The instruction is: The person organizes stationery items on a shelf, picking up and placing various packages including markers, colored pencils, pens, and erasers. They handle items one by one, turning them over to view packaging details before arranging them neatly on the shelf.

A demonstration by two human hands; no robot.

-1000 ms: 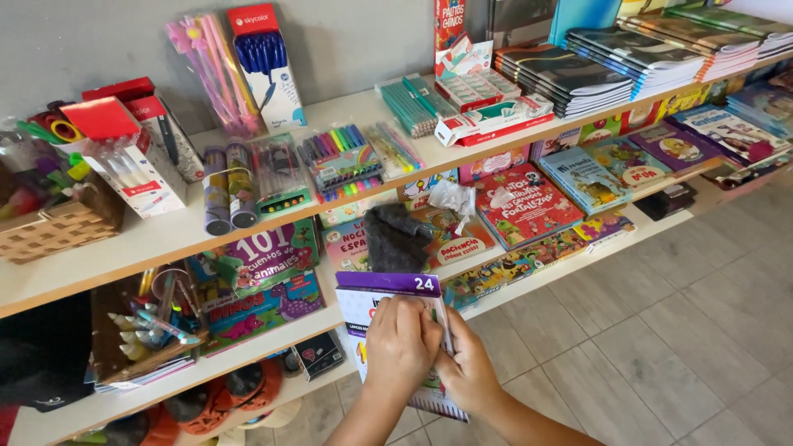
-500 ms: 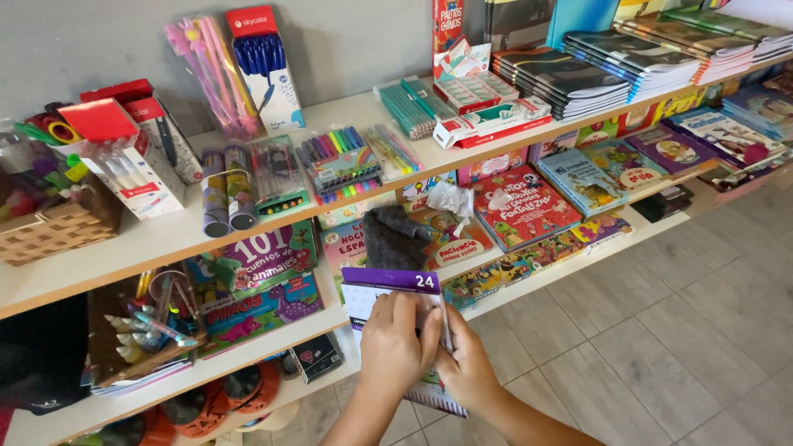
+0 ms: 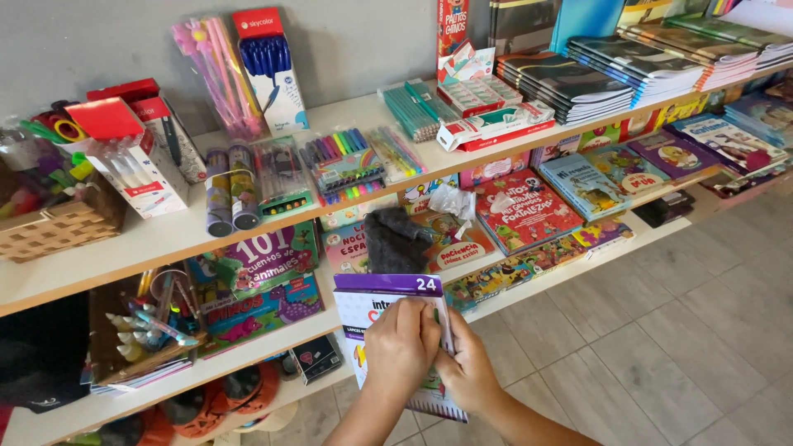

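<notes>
Holding a flat purple-topped pack (image 3: 388, 310) in front of the lowest shelf, both hands work at its face; the left hand (image 3: 401, 347) lies curled over the front with fingertips pressed to it, the right hand (image 3: 467, 372) pinches the right edge from behind; as far as I can judge the pack is off the shelf and being fingered or opened, with nothing yet pulled out, though the hands hide the spot. Taking the pack as landmark, largest first: the white shelf unit (image 3: 165, 239) spans behind it; stacked notebooks (image 3: 570, 83) sit far up and right; a red picture book (image 3: 520, 206) lies just above right; a dark cloth (image 3: 395, 239) directly above; a clear case of coloured markers (image 3: 343, 161) higher still; a red-capped blue pen pack (image 3: 268, 70) leans top left.
</notes>
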